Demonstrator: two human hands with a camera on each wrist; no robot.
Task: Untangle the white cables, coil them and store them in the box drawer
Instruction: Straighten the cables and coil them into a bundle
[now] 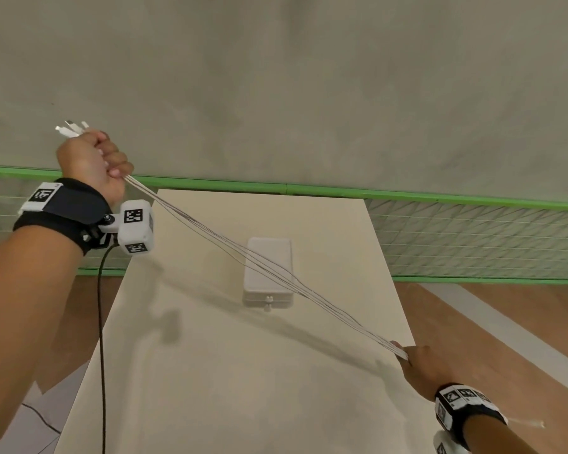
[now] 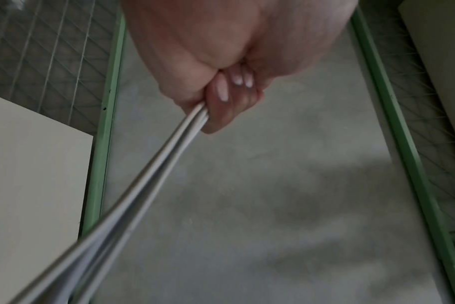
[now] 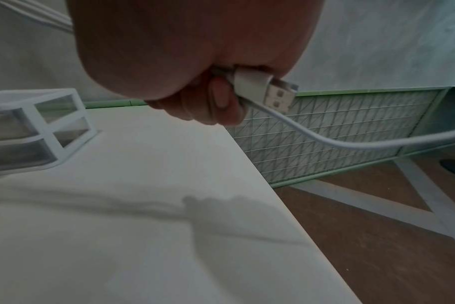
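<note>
Head cam, L hand [image 1: 91,162] fisted on white cables [image 1: 259,262], R hand [image 1: 422,365] gripping other end

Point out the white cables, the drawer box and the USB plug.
white cables [image 1: 259,261], head view: mid-span of the taut bundle.
drawer box [image 1: 269,258], head view: its top.
USB plug [image 3: 279,95], right wrist view: metal tip.

White cables [image 1: 263,267] stretch taut above the table [image 1: 210,371], running diagonally from the raised left hand [image 1: 92,162] to the right hand [image 1: 420,365] at the table's right edge. They cross over the box drawer [image 1: 269,273], barring straight descent to it. Bare tabletop lies open before and left of the drawer.
</note>
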